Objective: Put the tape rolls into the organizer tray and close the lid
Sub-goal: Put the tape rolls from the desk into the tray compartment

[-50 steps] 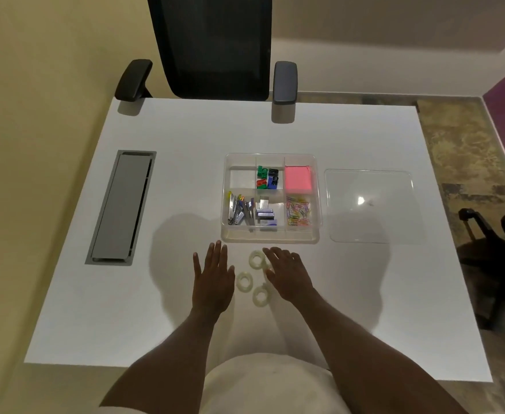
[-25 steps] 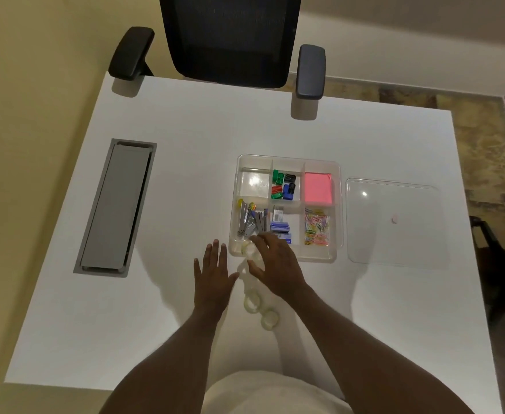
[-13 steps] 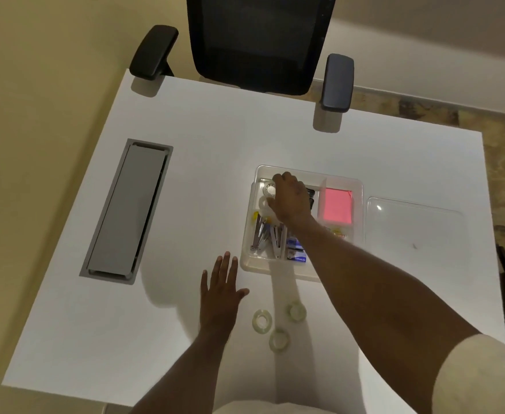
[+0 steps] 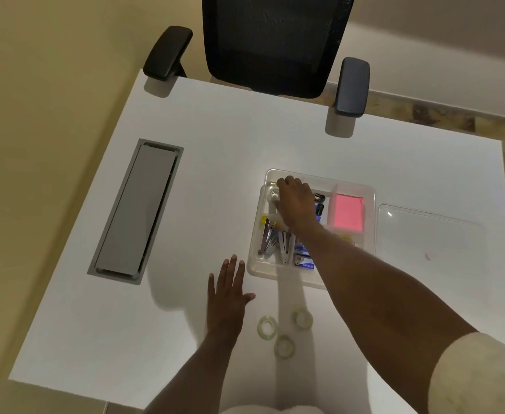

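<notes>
The clear organizer tray (image 4: 253, 268) sits mid-table with its top off. My right hand (image 4: 294, 204) reaches into its back-left compartment, fingers curled down on a clear tape roll (image 4: 273, 196) that rests low in that compartment. Three more clear tape rolls lie on the table near me: one on the left (image 4: 266, 325), one on the right (image 4: 303, 318) and one nearest me (image 4: 284, 347). My left hand (image 4: 228, 297) lies flat on the table, fingers spread, just left of those rolls and holding nothing. The clear lid (image 4: 424, 234) lies flat to the right of the tray.
Other tray compartments hold a pink sticky-note pad (image 4: 348, 215), binder clips, staplers and staple boxes. A grey cable hatch (image 4: 136, 209) is set into the table at the left. A black office chair (image 4: 275, 43) stands at the far edge.
My right hand picked one roll from the group near me and carried it forward into the tray's back-left compartment. The left hand stayed flat on the table. The view shifted.
</notes>
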`<state>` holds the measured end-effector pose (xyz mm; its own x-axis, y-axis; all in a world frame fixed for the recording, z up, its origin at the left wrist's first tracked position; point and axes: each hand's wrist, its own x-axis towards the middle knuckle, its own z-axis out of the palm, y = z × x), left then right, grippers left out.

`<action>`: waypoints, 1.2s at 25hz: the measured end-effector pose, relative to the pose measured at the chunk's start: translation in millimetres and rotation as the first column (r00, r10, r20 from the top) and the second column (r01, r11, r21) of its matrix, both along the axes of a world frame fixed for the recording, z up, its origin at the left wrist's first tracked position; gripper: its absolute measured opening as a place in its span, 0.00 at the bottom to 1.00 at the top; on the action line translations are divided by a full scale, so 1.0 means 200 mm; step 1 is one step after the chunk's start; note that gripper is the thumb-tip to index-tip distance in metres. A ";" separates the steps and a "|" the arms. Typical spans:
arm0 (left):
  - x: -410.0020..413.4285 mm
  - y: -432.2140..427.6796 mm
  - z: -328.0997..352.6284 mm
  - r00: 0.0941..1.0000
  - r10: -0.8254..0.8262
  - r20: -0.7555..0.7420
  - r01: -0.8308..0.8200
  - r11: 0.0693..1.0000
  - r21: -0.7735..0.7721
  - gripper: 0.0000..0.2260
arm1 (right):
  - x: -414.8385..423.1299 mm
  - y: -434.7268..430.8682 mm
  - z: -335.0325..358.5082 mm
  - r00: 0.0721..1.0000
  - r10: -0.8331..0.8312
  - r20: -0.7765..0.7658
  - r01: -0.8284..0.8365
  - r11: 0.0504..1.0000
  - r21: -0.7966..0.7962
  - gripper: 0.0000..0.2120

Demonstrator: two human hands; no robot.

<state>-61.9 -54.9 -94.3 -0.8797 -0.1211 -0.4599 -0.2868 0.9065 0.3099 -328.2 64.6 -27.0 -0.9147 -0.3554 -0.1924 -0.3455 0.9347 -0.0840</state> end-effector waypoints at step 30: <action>-0.05 0.06 0.20 0.991 -0.046 0.123 0.051 0.998 -0.044 0.37 | 1.37 0.67 -0.05 0.956 0.003 0.294 0.015 0.998 -0.061 0.29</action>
<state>-71.4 -42.6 -53.9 -0.8227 -0.1040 -0.5589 -0.2752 0.9331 0.2315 -54.1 199.2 -37.6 -0.8231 -0.3697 -0.4310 -0.2911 0.9264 -0.2388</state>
